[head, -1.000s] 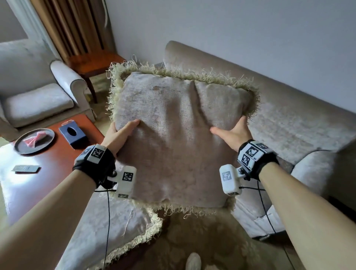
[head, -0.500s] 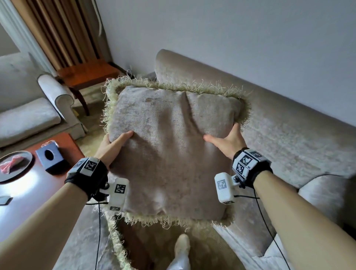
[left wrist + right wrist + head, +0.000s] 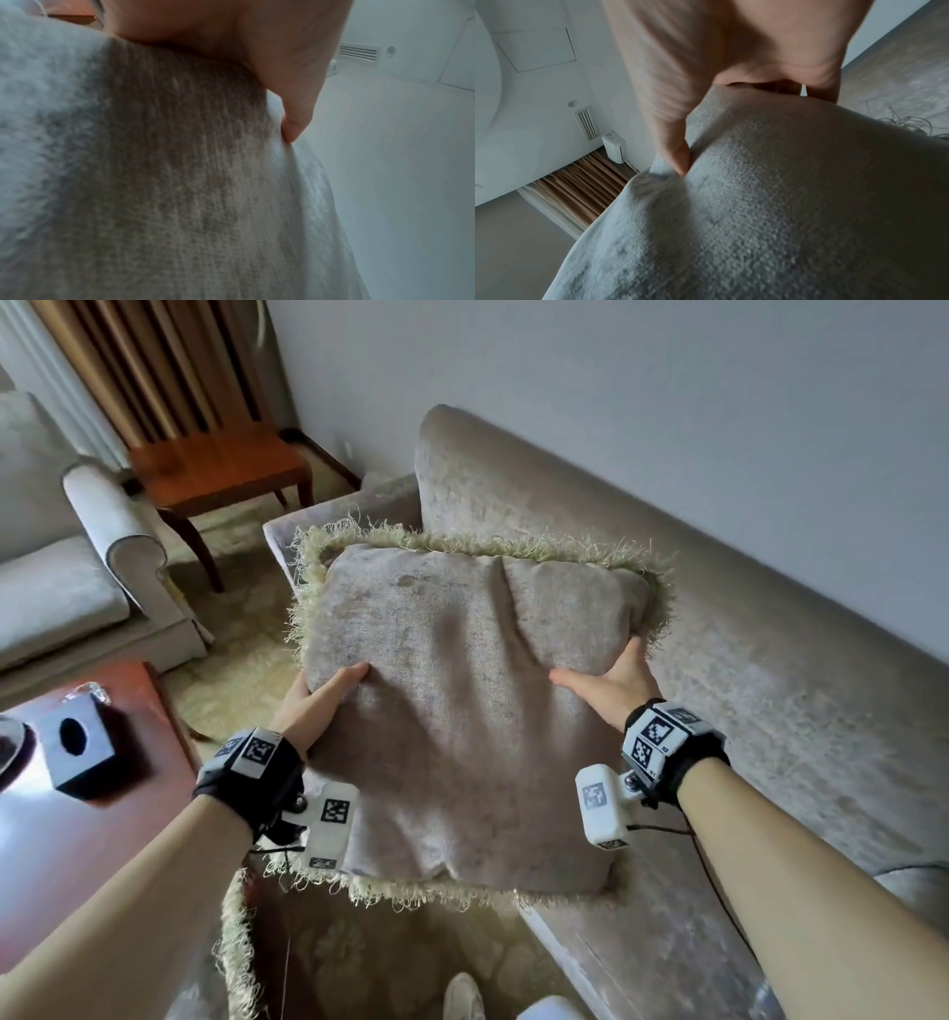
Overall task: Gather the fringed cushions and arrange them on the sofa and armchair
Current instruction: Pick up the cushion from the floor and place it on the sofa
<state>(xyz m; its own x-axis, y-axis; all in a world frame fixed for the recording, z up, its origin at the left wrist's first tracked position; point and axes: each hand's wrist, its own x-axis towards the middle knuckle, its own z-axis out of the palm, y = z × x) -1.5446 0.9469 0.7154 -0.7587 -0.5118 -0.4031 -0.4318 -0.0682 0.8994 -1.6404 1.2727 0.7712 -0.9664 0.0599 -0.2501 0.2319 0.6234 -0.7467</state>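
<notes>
Nearest me, a shoe (image 3: 463, 995) on the patterned rug (image 3: 231, 670), and at bottom left the fringe of a second cushion (image 3: 233, 947), mostly out of frame. My left hand (image 3: 316, 706) grips the left edge of the fringed cushion (image 3: 462, 711), thumb on the front face, fingers wrapped behind; the left wrist view shows the thumb tip (image 3: 295, 125) dug into the fabric (image 3: 167, 172). My right hand (image 3: 613, 685) is clamped on the right edge the same way, thumb in front, and the right wrist view shows the thumb (image 3: 677, 158) pressing a dent into the cushion cloth (image 3: 770, 203). Cushion is held up in the air between both hands, upright and tilted a bit, over the front edge of the sofa (image 3: 770, 711) near its left arm, its bottom fringe just above the seat edge; touching or not, can't tell. At left, a dark tissue box (image 3: 82, 747) sits on the red-brown coffee table (image 3: 77, 855) near its far corner. Beyond it the armchair (image 3: 77, 567), then a wooden chair (image 3: 215, 469) in front of the striped curtain (image 3: 154, 367). Wall (image 3: 616, 403) runs behind the sofa back.
</notes>
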